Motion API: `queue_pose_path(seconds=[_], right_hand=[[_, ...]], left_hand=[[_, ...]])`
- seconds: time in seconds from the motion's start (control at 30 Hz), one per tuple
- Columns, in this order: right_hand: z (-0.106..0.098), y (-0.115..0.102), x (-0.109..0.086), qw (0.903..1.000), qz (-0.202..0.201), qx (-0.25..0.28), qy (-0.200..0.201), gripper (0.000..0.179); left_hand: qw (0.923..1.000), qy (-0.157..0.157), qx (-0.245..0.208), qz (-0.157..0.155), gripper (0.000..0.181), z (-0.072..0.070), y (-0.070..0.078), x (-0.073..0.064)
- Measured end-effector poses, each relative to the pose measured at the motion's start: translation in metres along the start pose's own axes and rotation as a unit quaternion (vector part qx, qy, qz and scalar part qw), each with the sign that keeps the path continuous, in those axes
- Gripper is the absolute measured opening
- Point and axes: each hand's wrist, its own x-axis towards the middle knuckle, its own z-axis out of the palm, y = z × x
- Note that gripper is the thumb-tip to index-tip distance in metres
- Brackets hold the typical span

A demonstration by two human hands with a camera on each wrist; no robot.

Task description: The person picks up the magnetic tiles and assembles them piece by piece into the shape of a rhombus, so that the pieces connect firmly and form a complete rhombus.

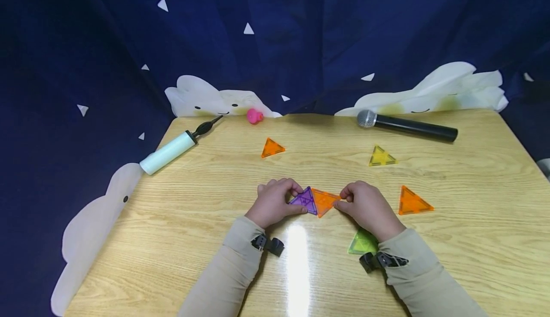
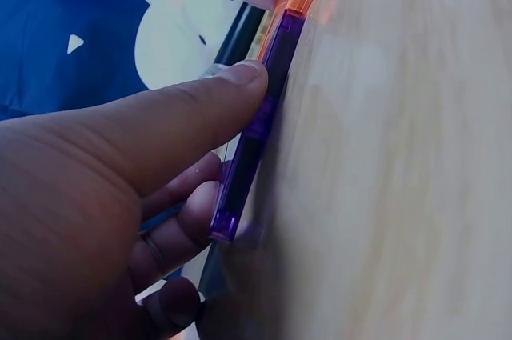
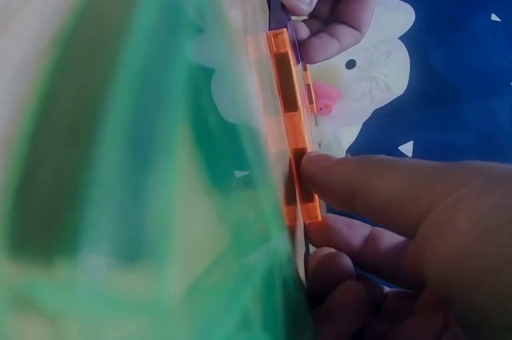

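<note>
Side by side, a purple triangular magnetic tile and an orange triangular magnetic tile touch along one edge above the wooden table. My left hand pinches the purple tile between thumb and fingers; its edge faces the left wrist camera. The orange tile's far corner is pinched by my right hand, its thumb on the edge as the right wrist view shows. Under my right wrist lies a green triangular tile, partly hidden by the arm and large in front of the right wrist camera.
Loose tiles lie about the table: orange at the back, yellow and another orange tile to the right. Along the back are a hand pump, a pink toy and a microphone. A dark blue curtain hangs behind.
</note>
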Motion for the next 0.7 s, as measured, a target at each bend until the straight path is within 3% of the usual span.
queue_pose_path(seconds=[0.17, 0.3, 0.7], right_hand=[[-0.0003, 0.0003, 0.0007, 0.9999, -0.011, -0.009, 0.004, 0.008], [-0.0006, 0.0008, 0.0001, 0.9997, -0.02, -0.009, 0.01, 0.01], [-0.0028, 0.006, -0.0013, 0.9963, -0.005, 0.086, 0.003, 0.022]], left_hand=[[1.0, 0.001, 0.003, -0.004, 0.041, 0.0006, 0.0003, 0.0012], [1.0, 0.0, 0.004, -0.007, 0.041, -0.0005, 0.0016, 0.0012], [1.0, 0.002, 0.005, -0.002, 0.041, 0.0008, 0.0012, 0.0001]])
